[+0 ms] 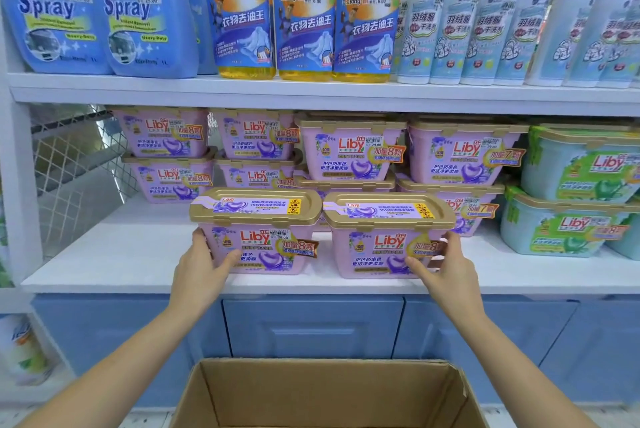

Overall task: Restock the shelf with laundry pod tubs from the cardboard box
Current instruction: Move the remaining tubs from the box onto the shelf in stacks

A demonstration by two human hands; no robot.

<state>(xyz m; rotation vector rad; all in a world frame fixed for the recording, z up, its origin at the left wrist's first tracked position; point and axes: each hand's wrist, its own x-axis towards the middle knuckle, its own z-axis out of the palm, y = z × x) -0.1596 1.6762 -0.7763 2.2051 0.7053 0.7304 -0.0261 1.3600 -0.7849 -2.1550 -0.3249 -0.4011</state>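
Laundry pod tubs: two pink ones sit side by side at the shelf's (114, 254) front edge, left hand (204, 266) cupping the outer side of the left tub (258, 231), right hand (446, 266) doing the same on the right tub (388, 237). I'd slide both straight back together, square under the stacked rows, lids level. Cardboard box (325, 393) below looks empty from what shows.

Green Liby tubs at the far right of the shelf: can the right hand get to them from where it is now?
Probably yes. The right hand rests on the front pink tub, and bare shelf lies between it and the green tubs, with nothing blocking.
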